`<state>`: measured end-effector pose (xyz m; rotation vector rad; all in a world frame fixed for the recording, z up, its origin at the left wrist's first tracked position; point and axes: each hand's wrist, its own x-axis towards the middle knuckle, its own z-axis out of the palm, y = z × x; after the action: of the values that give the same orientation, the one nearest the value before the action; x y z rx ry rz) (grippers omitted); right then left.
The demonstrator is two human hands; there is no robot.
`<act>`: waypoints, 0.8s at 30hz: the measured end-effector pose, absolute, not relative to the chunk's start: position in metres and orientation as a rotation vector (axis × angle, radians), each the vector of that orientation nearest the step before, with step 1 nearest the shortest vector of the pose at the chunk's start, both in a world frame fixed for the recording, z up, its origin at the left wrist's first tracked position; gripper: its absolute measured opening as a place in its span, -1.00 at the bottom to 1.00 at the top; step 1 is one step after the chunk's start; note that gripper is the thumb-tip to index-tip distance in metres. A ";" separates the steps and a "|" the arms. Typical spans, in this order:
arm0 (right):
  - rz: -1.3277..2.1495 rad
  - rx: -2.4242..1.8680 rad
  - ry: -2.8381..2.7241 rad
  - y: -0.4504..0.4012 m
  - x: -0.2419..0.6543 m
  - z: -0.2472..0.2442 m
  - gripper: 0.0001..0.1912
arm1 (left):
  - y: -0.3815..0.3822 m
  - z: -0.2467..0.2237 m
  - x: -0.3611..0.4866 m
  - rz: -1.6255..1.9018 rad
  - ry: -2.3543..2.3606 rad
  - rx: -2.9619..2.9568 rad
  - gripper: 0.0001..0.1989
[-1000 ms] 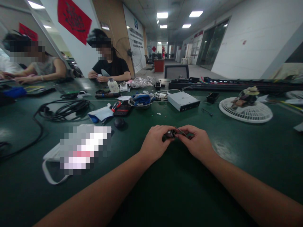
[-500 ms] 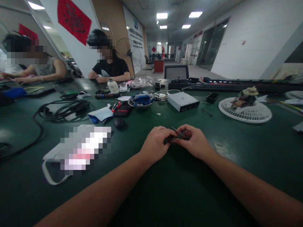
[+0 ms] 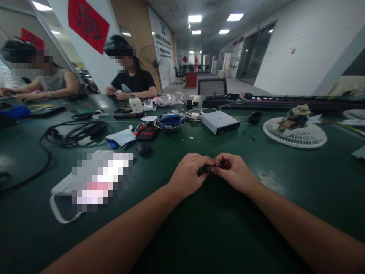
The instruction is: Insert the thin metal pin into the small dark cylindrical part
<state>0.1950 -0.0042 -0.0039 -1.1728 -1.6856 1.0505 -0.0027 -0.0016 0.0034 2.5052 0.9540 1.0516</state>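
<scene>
Both hands meet over the dark green table (image 3: 199,228), near the middle of the view. My left hand (image 3: 189,173) is closed on a small dark object (image 3: 207,169), mostly covered by the fingers. My right hand (image 3: 232,171) pinches a thin metal rod (image 3: 212,159), whose far end sticks out up and left between the hands. The fingertips of the two hands nearly touch. Beyond them lie a silver disc drive (image 3: 220,122) and a metal bowl (image 3: 171,128) with blue cloth in it.
A black mouse (image 3: 143,148), coiled black cable (image 3: 76,133) and white strap (image 3: 61,213) lie to the left. On the right stands a white round fan grille (image 3: 295,133). Two people (image 3: 129,80) sit across at the far left. Long black bars (image 3: 279,104) run along the back edge.
My right hand has shifted slightly closer to my left. The thin rod sits a little lower and further left between the fingers.
</scene>
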 end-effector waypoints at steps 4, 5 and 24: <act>1.034 -1.176 -1.701 -0.004 0.195 -0.004 -0.84 | -0.002 0.004 -0.003 1.043 0.964 2.492 -0.71; 1.028 -1.177 -1.704 -0.004 0.195 -0.004 -0.85 | -0.002 0.004 -0.003 1.041 0.971 2.490 -0.71; 0.908 -1.153 -1.799 -0.008 0.193 0.000 -0.83 | -0.005 0.005 -0.003 1.044 1.007 2.464 -0.71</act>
<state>0.1934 -0.0076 0.0000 -1.1529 -1.7991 0.9079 -0.0027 -0.0049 0.0050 2.4645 1.0068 1.0440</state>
